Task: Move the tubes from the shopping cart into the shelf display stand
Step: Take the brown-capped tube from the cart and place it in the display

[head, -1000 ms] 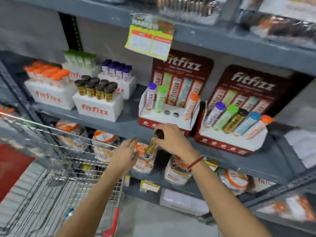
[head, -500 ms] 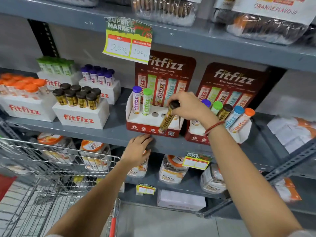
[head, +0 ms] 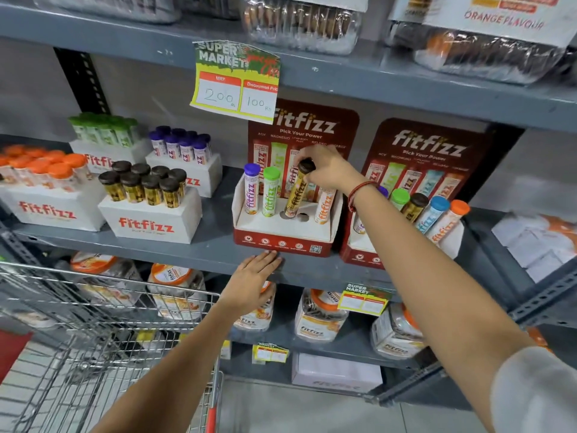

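My right hand [head: 327,170] grips the dark cap of a gold tube [head: 296,190], whose lower end sits in a hole of the red-and-white display stand [head: 282,235] on the middle shelf. The tube leans slightly right. In the same stand are a purple-capped tube [head: 251,189], a green-capped tube [head: 271,192] and an orange tube [head: 324,203]; one hole [head: 303,217] beside the gold tube is bare. My left hand [head: 251,284] lies flat against the shelf edge just below the stand, holding nothing. The wire shopping cart [head: 103,339] stands at lower left.
A second display stand [head: 359,251] to the right holds several tubes. White boxes [head: 146,223] of dark, orange, green and purple capped tubes fill the shelf's left part. A price tag [head: 235,79] hangs from the upper shelf. Jars line the lower shelf.
My right hand lifted the gold tube from near the cart up to the stand and set its lower end into a hole. My left hand rose to the shelf edge.
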`<state>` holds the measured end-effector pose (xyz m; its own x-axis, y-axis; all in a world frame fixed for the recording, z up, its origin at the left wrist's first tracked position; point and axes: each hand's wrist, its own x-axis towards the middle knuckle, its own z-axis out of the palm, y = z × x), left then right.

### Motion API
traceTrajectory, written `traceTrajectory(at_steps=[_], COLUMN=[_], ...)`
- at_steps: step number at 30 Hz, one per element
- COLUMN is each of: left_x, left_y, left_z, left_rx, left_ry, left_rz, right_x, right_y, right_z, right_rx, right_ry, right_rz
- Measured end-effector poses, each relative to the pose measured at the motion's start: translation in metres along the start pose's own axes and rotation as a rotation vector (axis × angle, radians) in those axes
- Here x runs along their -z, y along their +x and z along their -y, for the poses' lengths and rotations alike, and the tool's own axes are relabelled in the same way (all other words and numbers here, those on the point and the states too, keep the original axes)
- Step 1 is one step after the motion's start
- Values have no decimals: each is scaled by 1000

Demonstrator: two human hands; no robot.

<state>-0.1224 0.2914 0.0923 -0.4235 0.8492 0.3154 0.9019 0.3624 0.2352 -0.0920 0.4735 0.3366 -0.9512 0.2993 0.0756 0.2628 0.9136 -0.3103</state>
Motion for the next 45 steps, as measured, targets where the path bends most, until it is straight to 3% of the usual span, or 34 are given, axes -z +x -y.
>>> traceTrajectory(at_steps=[31, 45], left_x=[-1, 6], left_y=[-1, -1], left_z=[-5, -5], left_rx=[36, 25], left_ry=[20, 9], left_rz=[10, 41], right_x=[-12, -27], right_y=[18, 15], right_z=[-1, -3], right_rx=[89, 36], right_ry=[-7, 27], right_rz=[100, 116])
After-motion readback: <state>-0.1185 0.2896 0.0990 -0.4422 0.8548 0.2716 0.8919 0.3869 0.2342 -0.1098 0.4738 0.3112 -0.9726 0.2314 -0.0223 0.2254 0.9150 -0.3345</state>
